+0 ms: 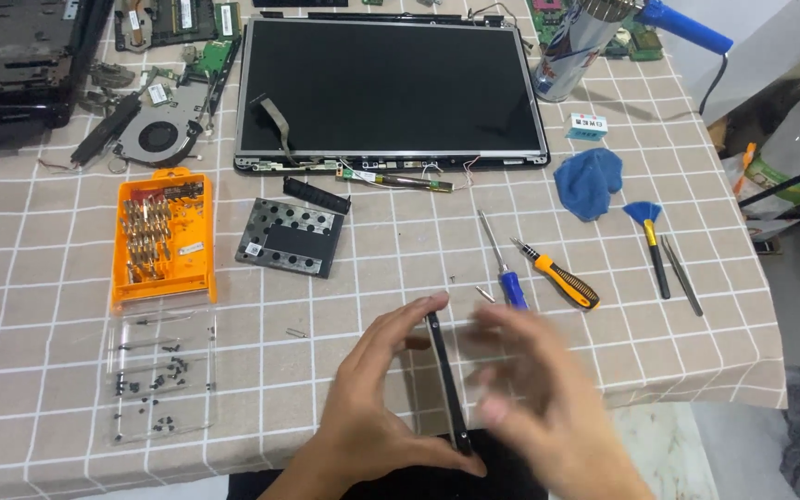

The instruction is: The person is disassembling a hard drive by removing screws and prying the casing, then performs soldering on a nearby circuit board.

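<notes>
Head view: one thin dark plate [446, 380] held on edge near the front border of the checked tablecloth [48, 259], below the laptop screen [391, 88]. Left hand [372, 407] clamped on the plate, fingertip at the top end, thumb at the bottom end. Right hand [530, 389] blurred, just beside the plate; grip impossible to tell. Two screwdrivers [539, 273] below the screen, slightly right; one orange bit case [161, 236] left of the screen. Bare cloth around both hands.
</notes>
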